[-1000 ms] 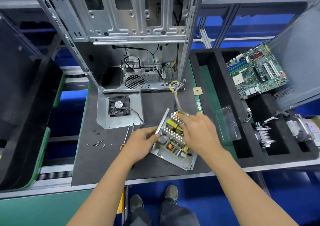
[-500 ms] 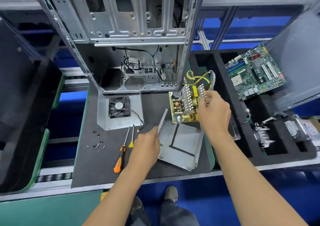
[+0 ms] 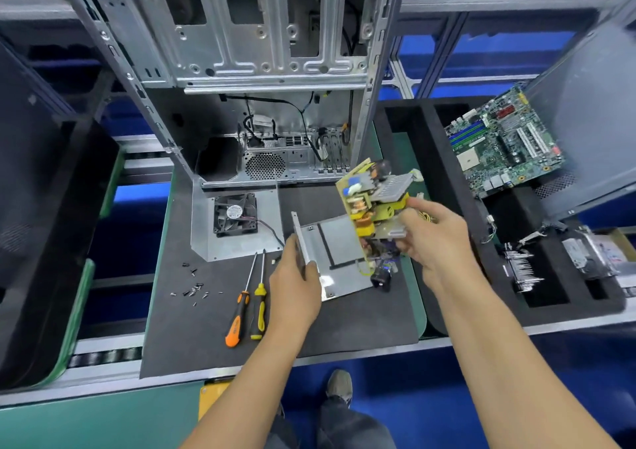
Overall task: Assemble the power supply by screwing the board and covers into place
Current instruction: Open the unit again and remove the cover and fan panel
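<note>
The yellow power supply board (image 3: 371, 204), with grey heat sinks and coils, is tilted on edge above the right side of the grey metal base cover (image 3: 335, 245). My right hand (image 3: 433, 238) grips the board from the right. My left hand (image 3: 296, 280) holds the base cover's upright left flange, thumb on the inside. The second cover (image 3: 237, 221), with a black fan, lies flat to the left. Several small screws (image 3: 194, 288) are scattered on the dark mat. An orange-handled screwdriver (image 3: 241, 305) and a yellow-handled screwdriver (image 3: 258, 297) lie side by side next to my left hand.
An open computer case (image 3: 241, 70) stands at the back of the mat. A black foam tray (image 3: 430, 159) on the right holds a green motherboard (image 3: 506, 142), a heat sink and a drive. Black panels lean at far left and far right.
My right hand lifted the board out of the base cover, swung it up and right, then brought it back tilted over the cover. My left hand moved onto the cover's left flange.
</note>
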Motion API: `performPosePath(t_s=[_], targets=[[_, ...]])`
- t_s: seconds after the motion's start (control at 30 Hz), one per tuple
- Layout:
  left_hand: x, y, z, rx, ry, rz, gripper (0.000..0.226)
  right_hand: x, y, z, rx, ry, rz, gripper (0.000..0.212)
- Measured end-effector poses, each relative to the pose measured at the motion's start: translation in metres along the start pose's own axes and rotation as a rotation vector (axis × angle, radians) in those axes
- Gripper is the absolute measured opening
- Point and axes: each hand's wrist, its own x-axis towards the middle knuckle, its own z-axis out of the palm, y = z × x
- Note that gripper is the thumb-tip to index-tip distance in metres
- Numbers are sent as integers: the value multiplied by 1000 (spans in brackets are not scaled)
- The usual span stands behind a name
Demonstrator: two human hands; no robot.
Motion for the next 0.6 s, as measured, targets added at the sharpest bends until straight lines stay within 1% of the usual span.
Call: performPosePath(t_s=[0.2, 0.33, 0.5, 0.53, 0.6], targets=[[3, -11, -4, -113, -17, -73, 51, -42, 7, 9, -320, 16, -163, 21], [7, -18, -2, -149, -20, -76, 45, -62, 17, 17, -422, 26, -202, 19], [7, -25, -3, -168, -18, -67, 38, -72, 19, 22, -383, 38, -217, 14], [7, -27, -2, -172, -18, -67, 37, -73, 20, 24, -349, 30, -196, 15], [8, -28, -2, -187, -21, -62, 37, -74, 23, 29, -206, 9, -114, 17]])
